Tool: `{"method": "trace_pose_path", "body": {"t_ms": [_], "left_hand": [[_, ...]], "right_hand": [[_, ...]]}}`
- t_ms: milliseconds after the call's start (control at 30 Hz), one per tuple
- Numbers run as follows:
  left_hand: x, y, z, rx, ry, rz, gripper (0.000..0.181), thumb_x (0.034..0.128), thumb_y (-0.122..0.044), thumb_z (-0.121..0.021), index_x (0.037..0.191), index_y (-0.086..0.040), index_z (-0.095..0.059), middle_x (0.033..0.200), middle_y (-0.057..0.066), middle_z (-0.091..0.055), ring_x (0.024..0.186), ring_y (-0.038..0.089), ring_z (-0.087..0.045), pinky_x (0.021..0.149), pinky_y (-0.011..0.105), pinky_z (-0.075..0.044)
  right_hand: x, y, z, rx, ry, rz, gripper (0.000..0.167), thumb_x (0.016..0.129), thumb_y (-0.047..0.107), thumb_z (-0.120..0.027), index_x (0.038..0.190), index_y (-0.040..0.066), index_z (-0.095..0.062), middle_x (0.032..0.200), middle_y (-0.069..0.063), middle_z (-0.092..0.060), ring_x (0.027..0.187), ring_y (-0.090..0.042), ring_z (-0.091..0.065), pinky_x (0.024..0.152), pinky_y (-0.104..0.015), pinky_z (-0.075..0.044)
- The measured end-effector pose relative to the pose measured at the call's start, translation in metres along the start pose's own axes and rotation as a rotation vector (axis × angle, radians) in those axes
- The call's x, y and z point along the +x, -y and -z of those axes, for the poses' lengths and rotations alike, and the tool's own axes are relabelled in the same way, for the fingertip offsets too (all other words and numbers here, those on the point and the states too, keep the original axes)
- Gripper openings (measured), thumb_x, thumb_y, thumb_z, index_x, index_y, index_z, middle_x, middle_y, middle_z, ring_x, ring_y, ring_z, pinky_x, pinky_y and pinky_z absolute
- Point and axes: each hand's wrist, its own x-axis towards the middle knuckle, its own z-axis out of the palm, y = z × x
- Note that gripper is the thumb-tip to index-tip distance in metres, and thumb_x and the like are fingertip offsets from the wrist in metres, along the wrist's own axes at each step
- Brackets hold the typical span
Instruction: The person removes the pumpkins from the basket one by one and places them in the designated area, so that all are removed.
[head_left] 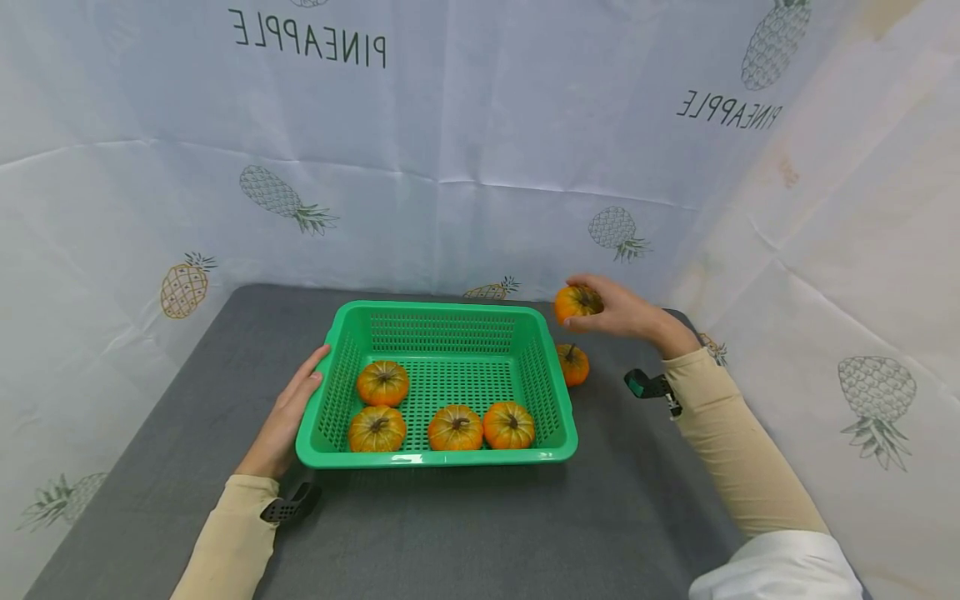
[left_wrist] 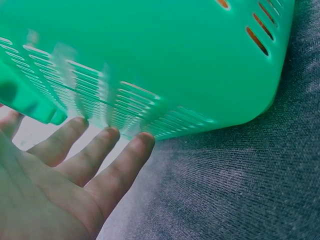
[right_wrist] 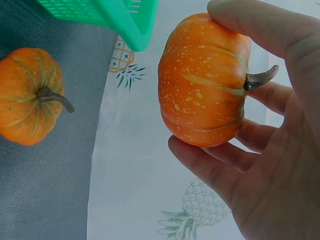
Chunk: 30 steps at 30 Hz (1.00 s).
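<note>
My right hand [head_left: 618, 308] grips a small orange pumpkin [head_left: 576, 306] above the table's back right, beside the basket. In the right wrist view, thumb and fingers span the pumpkin [right_wrist: 202, 82], its brown stem facing the palm. A second pumpkin [head_left: 573, 365] sits on the table against the basket's right side. The green plastic basket [head_left: 435, 459] holds several pumpkins: one pumpkin [head_left: 382, 383] at left and a row along the front. My left hand [head_left: 283, 417] rests against the basket's left side, its fingers extended; the left wrist view shows fingertips [left_wrist: 145, 140] at the slotted wall.
The dark grey table [head_left: 450, 533] stretches in front of and to both sides of the basket. A white pineapple-print cloth [head_left: 465, 125] hangs behind and at the sides of the table. Each wrist wears a black strap [head_left: 291, 504].
</note>
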Motion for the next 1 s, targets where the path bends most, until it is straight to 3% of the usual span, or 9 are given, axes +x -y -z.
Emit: {"method": "trace_pose_path", "body": {"t_ms": [1000], "left_hand": [[0.000,-0.002,-0.001,0.001,-0.010,0.013,0.058,0.1098,-0.051,-0.030,0.163,-0.039,-0.012,0.171,0.013,-0.009,0.125,0.003,-0.046,0.088,0.022,-0.052]], "right_hand": [[-0.011,-0.046,0.005,-0.043,-0.044,-0.085,0.071,0.100,0.029,-0.066,0.156,0.001,-0.032,0.146,-0.024,-0.046,0.120,-0.038,-0.052,0.100,-0.056,-0.045]]}}
